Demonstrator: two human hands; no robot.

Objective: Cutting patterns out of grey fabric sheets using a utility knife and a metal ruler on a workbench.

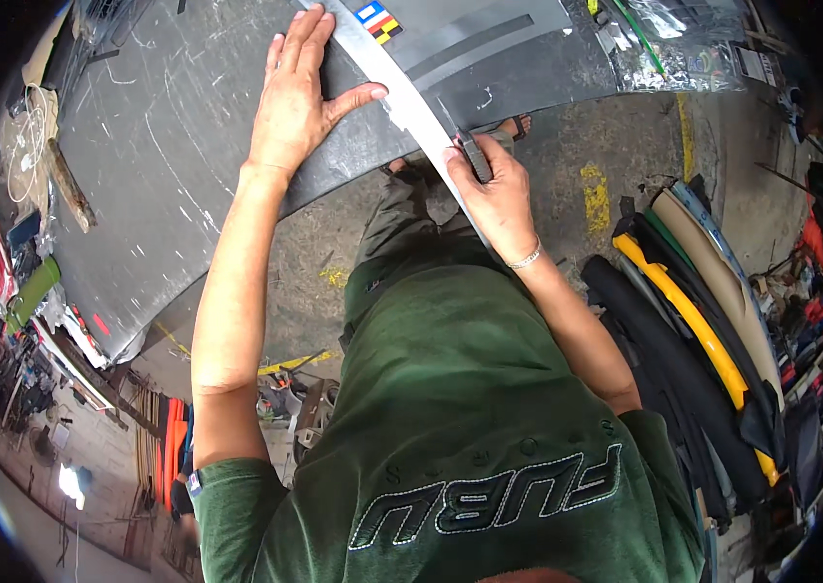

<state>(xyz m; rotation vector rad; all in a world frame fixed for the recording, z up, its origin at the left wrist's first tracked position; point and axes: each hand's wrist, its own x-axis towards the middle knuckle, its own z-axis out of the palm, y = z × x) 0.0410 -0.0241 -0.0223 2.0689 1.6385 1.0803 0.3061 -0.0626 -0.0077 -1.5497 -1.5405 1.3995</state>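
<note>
A long silver metal straightedge (394, 89) runs slantwise over the dark grey table (139, 155) and past its near edge. My left hand (297, 112) lies flat with its fingers stretched, their tips at the straightedge's left side and the thumb reaching over toward it. A utility knife (474, 155) with a dark handle is gripped in my right hand (499, 199), just off the table's near edge and beside the straightedge. I cannot make out its blade. Right of the straightedge lies grey sheet material (528, 68) with a dark strip (470, 51) and a small colourful patch (378, 21).
At the right stand long rolls of sheet material, among them a yellow roll (688, 321) and a beige roll (722, 262). Clear plastic film (688, 63) lies at the table's far right. A wooden stick (71, 185) and a green roll (33, 291) lie at the left.
</note>
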